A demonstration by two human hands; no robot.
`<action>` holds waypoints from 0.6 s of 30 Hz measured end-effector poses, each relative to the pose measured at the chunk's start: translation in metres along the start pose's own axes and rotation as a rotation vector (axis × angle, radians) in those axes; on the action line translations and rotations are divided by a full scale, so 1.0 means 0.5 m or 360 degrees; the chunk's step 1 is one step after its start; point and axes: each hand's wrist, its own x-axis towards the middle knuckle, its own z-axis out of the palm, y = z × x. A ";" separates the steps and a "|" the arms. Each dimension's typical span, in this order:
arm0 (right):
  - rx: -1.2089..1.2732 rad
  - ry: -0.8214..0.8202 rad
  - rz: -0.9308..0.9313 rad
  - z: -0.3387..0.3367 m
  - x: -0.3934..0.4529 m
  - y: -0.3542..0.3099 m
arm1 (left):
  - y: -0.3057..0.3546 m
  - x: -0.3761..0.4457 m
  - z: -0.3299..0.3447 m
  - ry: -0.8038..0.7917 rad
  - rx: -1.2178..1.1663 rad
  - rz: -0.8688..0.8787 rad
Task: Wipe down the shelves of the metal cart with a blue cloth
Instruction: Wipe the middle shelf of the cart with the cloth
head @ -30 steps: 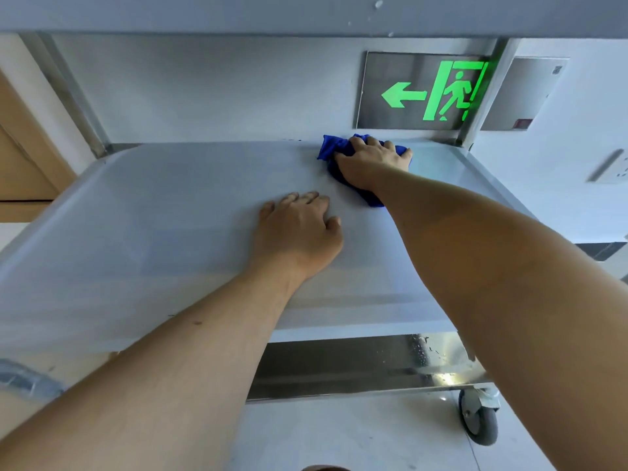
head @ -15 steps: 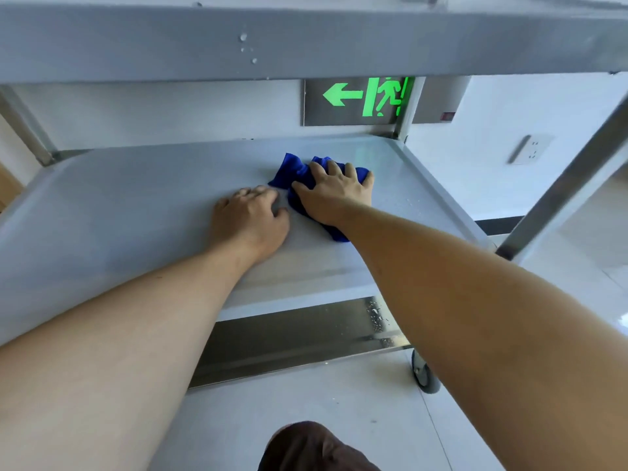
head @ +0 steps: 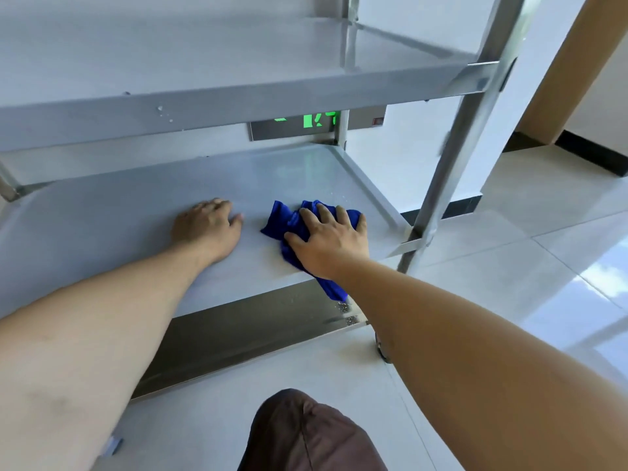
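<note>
The metal cart's middle shelf (head: 112, 219) fills the centre of the head view, with the top shelf (head: 204, 62) above it and the bottom shelf (head: 238, 338) below. My right hand (head: 331, 241) presses a crumpled blue cloth (head: 282, 219) flat on the middle shelf near its front right corner. One end of the cloth hangs over the front edge under my wrist. My left hand (head: 207, 229) rests palm down on the same shelf, a short gap left of the cloth, holding nothing.
The cart's right front post (head: 455, 154) rises just right of my right hand. Water drops cling to the top shelf's front lip. A green exit sign (head: 316, 120) shows on the wall behind. Glossy tiled floor (head: 543, 253) spreads to the right; my knee (head: 306, 433) is below.
My right hand has dragged the cloth from the back of the middle shelf toward its front right corner. My head has risen and pulled back, bringing the top shelf into view.
</note>
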 end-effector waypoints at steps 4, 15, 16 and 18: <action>-0.0050 0.0008 0.0134 -0.017 -0.010 0.064 | 0.045 0.004 -0.030 -0.0002 0.0047 -0.0020; -0.0109 -0.0027 0.0270 -0.014 0.062 0.096 | 0.210 0.001 0.018 0.0132 -0.0290 0.0233; -0.0122 -0.0034 0.0261 -0.014 0.076 0.098 | 0.207 0.004 0.021 0.0140 -0.0295 0.0232; -0.0147 -0.0032 0.0250 -0.010 0.104 0.103 | 0.205 0.006 0.026 0.0138 -0.0296 0.0229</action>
